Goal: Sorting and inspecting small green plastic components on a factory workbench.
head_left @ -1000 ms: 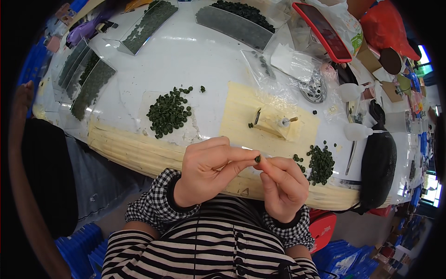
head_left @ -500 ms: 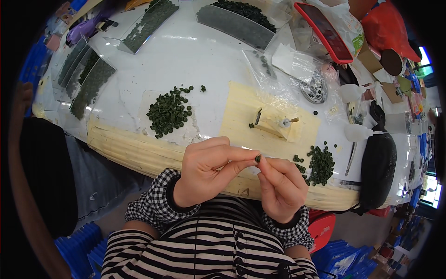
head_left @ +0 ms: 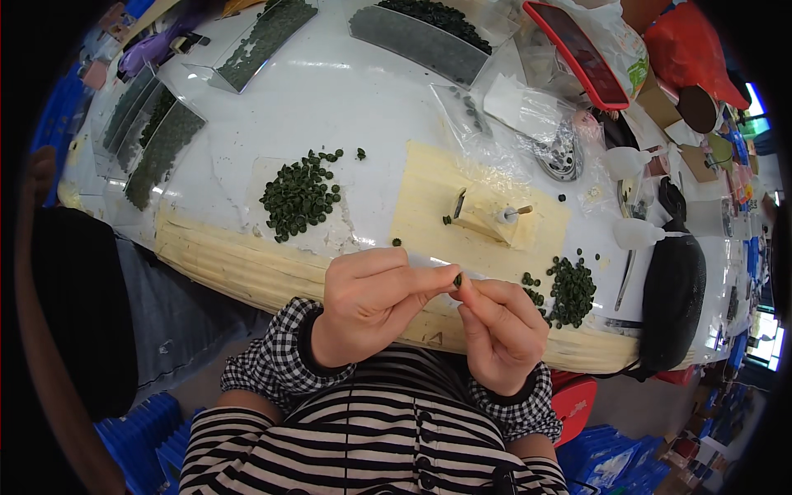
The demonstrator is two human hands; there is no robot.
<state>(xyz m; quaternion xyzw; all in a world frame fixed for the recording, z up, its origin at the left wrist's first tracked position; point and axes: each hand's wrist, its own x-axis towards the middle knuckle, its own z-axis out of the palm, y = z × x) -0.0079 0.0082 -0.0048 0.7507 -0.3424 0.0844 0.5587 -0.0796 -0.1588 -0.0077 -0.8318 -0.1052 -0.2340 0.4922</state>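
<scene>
A small dark green round piece [head_left: 458,280] is pinched between the fingertips of both hands above the table's near edge. My left hand [head_left: 371,297] grips it from the left with thumb and forefinger, and my right hand [head_left: 503,326] from the right. The fingertips hide most of the piece. Beyond the hands, a pale block [head_left: 487,223] with a small white bottle [head_left: 507,215] in it stands on a yellow sheet [head_left: 417,194]. Similar green pieces form a heap [head_left: 299,198] at the left and another heap [head_left: 571,290] just right of my right hand.
Clear bins of green pieces stand at the far left [head_left: 161,148], back left [head_left: 264,45] and back [head_left: 421,37]. A red-cased phone [head_left: 576,58] leans at the back right. White squeeze bottles [head_left: 635,234], tweezers [head_left: 625,280] and a black mesh bag [head_left: 672,297] lie at the right.
Both hands stay almost where they were, still pinching the piece. A single green piece beyond my left hand now shows on the table.
</scene>
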